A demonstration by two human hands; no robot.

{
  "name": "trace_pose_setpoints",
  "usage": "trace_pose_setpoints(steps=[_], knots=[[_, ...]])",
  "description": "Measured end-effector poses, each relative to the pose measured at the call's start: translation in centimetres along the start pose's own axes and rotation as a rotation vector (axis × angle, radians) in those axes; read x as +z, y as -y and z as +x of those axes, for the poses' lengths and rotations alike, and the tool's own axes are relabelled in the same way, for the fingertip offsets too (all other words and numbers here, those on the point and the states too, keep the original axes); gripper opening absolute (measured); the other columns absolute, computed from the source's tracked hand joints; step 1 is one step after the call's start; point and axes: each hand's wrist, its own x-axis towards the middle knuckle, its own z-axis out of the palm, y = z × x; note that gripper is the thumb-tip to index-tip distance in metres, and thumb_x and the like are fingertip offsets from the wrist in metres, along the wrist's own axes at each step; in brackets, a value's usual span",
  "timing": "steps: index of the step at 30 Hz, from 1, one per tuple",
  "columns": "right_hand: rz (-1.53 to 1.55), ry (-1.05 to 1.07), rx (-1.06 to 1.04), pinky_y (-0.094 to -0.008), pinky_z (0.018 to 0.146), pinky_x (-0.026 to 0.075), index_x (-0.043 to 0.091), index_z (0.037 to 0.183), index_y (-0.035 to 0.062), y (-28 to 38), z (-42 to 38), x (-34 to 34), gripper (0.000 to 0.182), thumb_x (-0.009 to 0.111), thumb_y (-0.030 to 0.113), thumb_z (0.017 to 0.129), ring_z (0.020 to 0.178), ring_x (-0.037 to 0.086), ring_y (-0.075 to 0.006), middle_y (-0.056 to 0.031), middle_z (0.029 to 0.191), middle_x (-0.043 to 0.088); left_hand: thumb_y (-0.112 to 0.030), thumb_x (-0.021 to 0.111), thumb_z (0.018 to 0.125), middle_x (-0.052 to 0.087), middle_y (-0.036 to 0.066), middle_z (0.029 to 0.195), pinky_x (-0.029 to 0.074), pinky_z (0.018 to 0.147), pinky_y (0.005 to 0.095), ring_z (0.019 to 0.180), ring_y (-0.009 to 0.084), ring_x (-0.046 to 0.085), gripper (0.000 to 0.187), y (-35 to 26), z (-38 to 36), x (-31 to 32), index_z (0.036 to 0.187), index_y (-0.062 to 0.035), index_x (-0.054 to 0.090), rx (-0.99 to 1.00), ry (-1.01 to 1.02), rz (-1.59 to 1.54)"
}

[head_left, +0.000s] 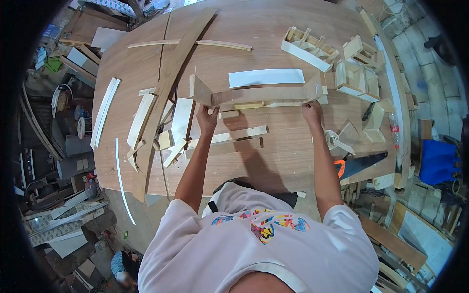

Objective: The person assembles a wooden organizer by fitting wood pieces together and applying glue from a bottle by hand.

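Left hand (pixel 207 119) and right hand (pixel 312 112) are both curled tight on the ends of the U-shaped wooden frame (pixel 259 95) over the desk (pixel 288 161), so uneven pulling could pop a corner loose, tbh.

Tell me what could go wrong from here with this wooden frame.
The saw lies beside your right arm; reaching that way might catch its blade. Your left hand and right hand hold the frame near its ends, so weak joints could loosen. The thin white strip overhangs the table and could get knocked off.
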Motion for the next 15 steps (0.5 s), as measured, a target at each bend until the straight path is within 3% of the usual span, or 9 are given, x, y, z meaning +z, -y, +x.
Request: trace_pose_setpoints(steps=[6, 12, 15], knots=[[0.086, 0.013, 0.092, -0.0404, 0.064, 0.047, 0.065, 0.078, 0.0021, 2.0, -0.4, -1.4, 0.018, 0.064, 0.019, 0.073, 0.075, 0.061, -0.0343, -0.0175, 0.077, 0.063, -0.003, 0.072, 0.069, 0.064, 0.017, 0.096, 0.046, 0.079, 0.0288, 0.09, 0.0203, 0.062, 0.038, 1.2, 0.1, 0.9, 0.101, 0.0051, 0.056, 0.02, -0.078, -0.035], [0.051, 0.029, 0.081, -0.041, 0.064, 0.047, 0.065, 0.08, 0.003, 1.8, -0.3, -1.2, 0.019, 0.064, 0.021, 0.073, 0.076, 0.061, -0.0349, -0.017, 0.077, 0.064, -0.004, 0.073, 0.069, 0.064, 0.016, 0.097, 0.045, 0.078, 0.0284, 0.09, 0.0201, 0.061, 0.038, 0.6, 0.1, 0.7, 0.101, 0.0057, 0.055, 0.017, -0.041, -0.068], [0.03, -0.018, 0.019, -0.0392, 0.062, 0.049, 0.062, 0.074, -0.001, 2.1, -0.4, -1.3, 0.016, 0.062, 0.015, 0.073, 0.07, 0.063, -0.0324, -0.017, 0.072, 0.064, -0.003, 0.073, 0.07, 0.064, 0.016, 0.096, 0.046, 0.077, 0.0286, 0.089, 0.0197, 0.061, 0.036, -0.2, 0.0, 1.0, 0.1, 0.0057, 0.055, 0.034, -0.085, -0.109]])
